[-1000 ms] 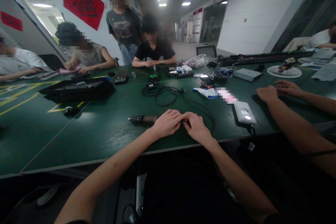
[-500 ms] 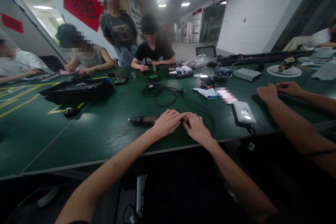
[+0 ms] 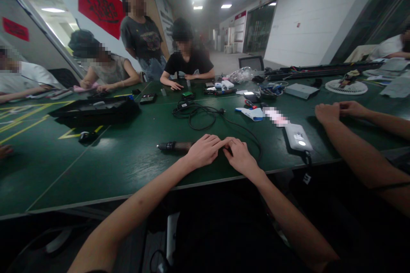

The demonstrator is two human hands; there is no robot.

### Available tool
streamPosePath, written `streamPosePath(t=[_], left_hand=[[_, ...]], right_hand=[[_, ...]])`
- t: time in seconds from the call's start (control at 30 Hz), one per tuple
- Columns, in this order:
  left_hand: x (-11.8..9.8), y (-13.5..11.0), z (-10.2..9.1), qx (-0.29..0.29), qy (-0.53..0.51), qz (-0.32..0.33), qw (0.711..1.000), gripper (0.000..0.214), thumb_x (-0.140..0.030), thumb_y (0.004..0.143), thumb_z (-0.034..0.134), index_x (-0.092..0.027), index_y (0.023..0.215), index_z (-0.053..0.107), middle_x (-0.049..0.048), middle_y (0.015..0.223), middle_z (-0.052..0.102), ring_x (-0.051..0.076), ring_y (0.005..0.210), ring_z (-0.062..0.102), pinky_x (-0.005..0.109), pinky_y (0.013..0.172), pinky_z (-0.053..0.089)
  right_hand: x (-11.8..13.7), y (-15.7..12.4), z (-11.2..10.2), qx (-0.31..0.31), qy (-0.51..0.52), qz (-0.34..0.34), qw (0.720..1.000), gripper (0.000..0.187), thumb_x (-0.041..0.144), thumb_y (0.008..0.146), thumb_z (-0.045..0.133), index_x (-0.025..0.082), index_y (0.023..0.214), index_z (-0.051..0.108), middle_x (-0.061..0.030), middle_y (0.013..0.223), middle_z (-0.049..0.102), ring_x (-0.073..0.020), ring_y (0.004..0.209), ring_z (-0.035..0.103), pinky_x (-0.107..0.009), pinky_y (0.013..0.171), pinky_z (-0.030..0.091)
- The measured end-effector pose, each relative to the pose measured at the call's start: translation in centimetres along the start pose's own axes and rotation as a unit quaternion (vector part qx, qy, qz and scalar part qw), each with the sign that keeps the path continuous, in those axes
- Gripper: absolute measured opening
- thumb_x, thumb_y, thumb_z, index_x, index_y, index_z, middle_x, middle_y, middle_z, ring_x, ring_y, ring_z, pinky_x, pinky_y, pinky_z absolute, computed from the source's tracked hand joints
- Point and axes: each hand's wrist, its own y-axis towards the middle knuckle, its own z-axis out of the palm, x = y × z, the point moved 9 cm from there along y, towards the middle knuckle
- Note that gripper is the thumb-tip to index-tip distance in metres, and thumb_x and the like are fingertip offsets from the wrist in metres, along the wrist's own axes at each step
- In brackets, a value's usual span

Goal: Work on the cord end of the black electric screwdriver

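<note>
An electric screwdriver [image 3: 179,146] with a dark nose and a brownish body lies sideways near the table's front edge, tip to the left. My left hand [image 3: 205,150] is wrapped over its body from above. My right hand [image 3: 238,153] is curled at its tail end, where the black cord comes in; the fingertips there are partly hidden. The two hands touch at the fingers. From behind my right hand the black cord [image 3: 246,127] curves up the table to a loose coil [image 3: 200,126].
A black tray [image 3: 96,110] stands at the left, with a small black object [image 3: 87,137] before it. To the right lie a white power bank [image 3: 298,137], a blue-and-white packet [image 3: 251,113] and a co-worker's hands [image 3: 336,111]. Farther back are a fan grille [image 3: 346,87] and several people.
My hands and the screwdriver stay almost still. A co-worker's hand has come in at the left edge. The person across has laid a hand flatter on the table.
</note>
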Motion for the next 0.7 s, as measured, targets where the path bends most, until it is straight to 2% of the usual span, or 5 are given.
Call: streamPosePath(t=[0.1,0.27,0.4,0.53,0.7], left_hand=[[0.33,0.03,0.17,0.002,0.013,-0.016,1.000,0.064,-0.022,0.104,0.047,-0.021,0.164,0.025,0.0083,0.118,0.065,0.025,0.114,0.058,0.040,0.100,0.044],[-0.02,0.03,0.20,0.006,0.001,0.007,1.000,0.065,-0.021,0.103,0.048,-0.023,0.164,0.026,0.0085,0.121,0.064,0.025,0.119,0.057,0.040,0.103,0.042],[0.32,0.02,0.06,0.003,0.007,-0.011,1.000,0.065,-0.024,0.105,0.048,-0.022,0.165,0.024,0.0079,0.117,0.065,0.025,0.114,0.058,0.040,0.100,0.043],[0.00,0.02,-0.02,0.001,-0.003,0.002,1.000,0.067,-0.021,0.103,0.048,-0.023,0.165,0.023,0.0079,0.122,0.064,0.024,0.119,0.056,0.040,0.103,0.043],[0.28,0.01,-0.13,-0.002,0.007,-0.014,1.000,0.065,-0.023,0.105,0.047,-0.022,0.165,0.022,0.0072,0.118,0.065,0.024,0.113,0.058,0.040,0.100,0.044]], right_hand=[[-0.10,-0.01,0.09,0.005,-0.002,0.003,1.000,0.010,0.024,0.103,0.053,0.021,0.110,0.060,-0.0111,0.124,0.066,-0.0268,0.117,0.057,-0.040,0.094,0.042],[0.03,-0.03,-0.02,-0.004,0.002,-0.004,1.000,0.013,0.024,0.103,0.053,0.021,0.115,0.059,-0.0113,0.129,0.065,-0.0265,0.119,0.057,-0.041,0.097,0.041],[-0.06,-0.04,0.08,0.000,-0.003,0.002,1.000,0.010,0.025,0.104,0.053,0.021,0.109,0.060,-0.0114,0.124,0.066,-0.0268,0.118,0.057,-0.040,0.095,0.042],[0.10,-0.04,-0.03,-0.002,-0.005,-0.004,1.000,0.012,0.024,0.103,0.053,0.021,0.113,0.060,-0.0116,0.127,0.065,-0.0265,0.119,0.057,-0.040,0.095,0.041],[0.05,-0.02,-0.01,0.008,-0.007,0.004,1.000,0.011,0.025,0.104,0.052,0.020,0.110,0.060,-0.0118,0.125,0.065,-0.0266,0.118,0.057,-0.040,0.094,0.042]])
